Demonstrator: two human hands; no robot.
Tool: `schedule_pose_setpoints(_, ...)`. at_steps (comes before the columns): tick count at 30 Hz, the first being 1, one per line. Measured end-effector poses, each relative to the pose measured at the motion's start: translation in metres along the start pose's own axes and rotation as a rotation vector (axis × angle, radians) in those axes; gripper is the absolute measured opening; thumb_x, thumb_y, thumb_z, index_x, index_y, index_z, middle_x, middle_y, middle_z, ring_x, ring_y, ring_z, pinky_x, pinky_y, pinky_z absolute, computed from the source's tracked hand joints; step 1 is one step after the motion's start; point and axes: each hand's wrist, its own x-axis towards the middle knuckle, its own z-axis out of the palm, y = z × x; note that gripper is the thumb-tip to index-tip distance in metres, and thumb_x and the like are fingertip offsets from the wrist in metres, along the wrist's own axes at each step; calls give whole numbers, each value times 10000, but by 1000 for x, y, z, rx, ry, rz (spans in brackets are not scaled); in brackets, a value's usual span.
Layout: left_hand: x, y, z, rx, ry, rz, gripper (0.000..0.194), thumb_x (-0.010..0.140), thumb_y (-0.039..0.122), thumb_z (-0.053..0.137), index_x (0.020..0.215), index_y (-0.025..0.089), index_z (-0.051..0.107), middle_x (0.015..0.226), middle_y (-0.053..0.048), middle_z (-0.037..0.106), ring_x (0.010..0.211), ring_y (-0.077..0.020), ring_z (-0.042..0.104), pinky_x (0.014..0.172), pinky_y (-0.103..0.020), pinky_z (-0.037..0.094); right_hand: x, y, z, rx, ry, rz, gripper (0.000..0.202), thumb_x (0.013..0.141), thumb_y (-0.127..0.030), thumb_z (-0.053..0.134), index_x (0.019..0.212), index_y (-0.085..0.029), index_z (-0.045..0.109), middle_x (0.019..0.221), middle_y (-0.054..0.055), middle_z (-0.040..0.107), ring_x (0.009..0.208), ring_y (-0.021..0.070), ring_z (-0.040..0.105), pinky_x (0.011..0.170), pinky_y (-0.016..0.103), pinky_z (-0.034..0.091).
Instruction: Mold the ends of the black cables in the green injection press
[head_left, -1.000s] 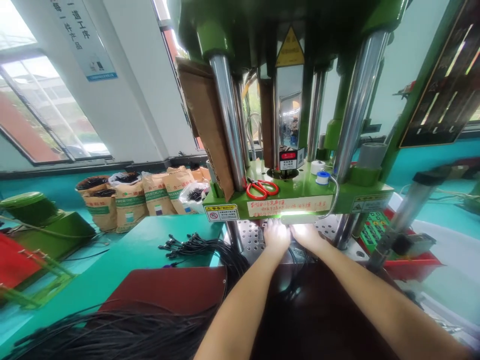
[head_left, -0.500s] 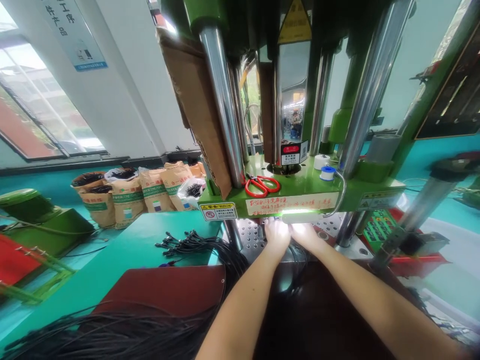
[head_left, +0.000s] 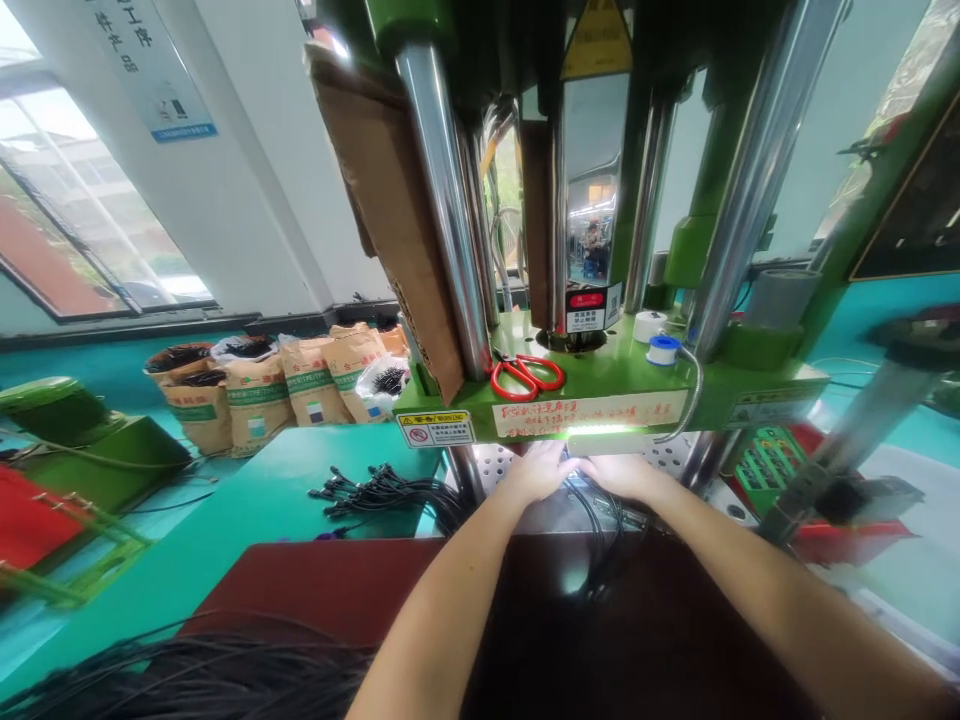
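Observation:
Both hands reach under the front edge of a green press (head_left: 465, 400), beside a lit lamp (head_left: 611, 440). My left hand (head_left: 541, 470) is over the metal bed, its fingers partly hidden by the press edge and glare. Close to it on the right is my right hand (head_left: 616, 474), with its fingers also mostly hidden. Black cables (head_left: 598, 525) hang from between the hands over the front of the bed. Whether either hand grips them cannot be made out. Red-handled scissors (head_left: 527, 377) lie on the press ledge above.
A bundle of black cables (head_left: 390, 492) lies on the green table (head_left: 277, 480) at left. More cables (head_left: 225, 670) cover the brown board's (head_left: 322, 580) near side. Steel columns (head_left: 442, 200) flank the work area. A blue-and-white spool (head_left: 663, 349) sits on the ledge.
My hands have come slightly nearer the front of the bed, and my left forearm has shifted left. More of the hanging cables shows between my hands. The view has shifted slightly.

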Motion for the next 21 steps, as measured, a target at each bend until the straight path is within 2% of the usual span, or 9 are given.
schedule_pose_setpoints(6,10,0,3,-65,21,-19,378,794,464,407,1070,253,557,1198,-64,521,1165,-228,410,969,-380,312,11,-2,4,9,-12,15,291,851,-316,395,933,-156,623,891,91,653,866,221,569,821,327,389)
schedule_pose_setpoints(10,9,0,0,-55,31,-12,381,793,464,402,1076,255,547,1191,-53,530,1178,-225,400,982,-373,298,11,0,-1,18,-4,39,298,851,-337,397,942,-176,631,917,81,652,880,219,570,810,318,398)
schedule_pose_setpoints(15,1,-16,-5,-37,50,-11,417,771,468,441,1127,260,502,1212,-51,517,1158,-215,423,975,-349,305,-5,13,-4,50,8,83,356,865,-385,363,952,-176,638,963,92,646,917,225,565,823,322,389)
schedule_pose_setpoints(18,-1,-27,-2,-17,56,0,402,784,473,416,1129,280,487,1239,-28,498,1180,-202,402,983,-334,295,-9,19,1,86,7,105,369,861,-404,367,955,-170,636,982,98,642,924,232,565,827,322,388)
schedule_pose_setpoints(21,1,-30,3,0,55,-49,403,791,482,399,1134,284,478,1248,-18,491,1192,-194,389,979,-319,298,-5,23,8,130,12,131,358,855,-410,385,968,-179,634,991,88,643,938,231,560,837,315,387)
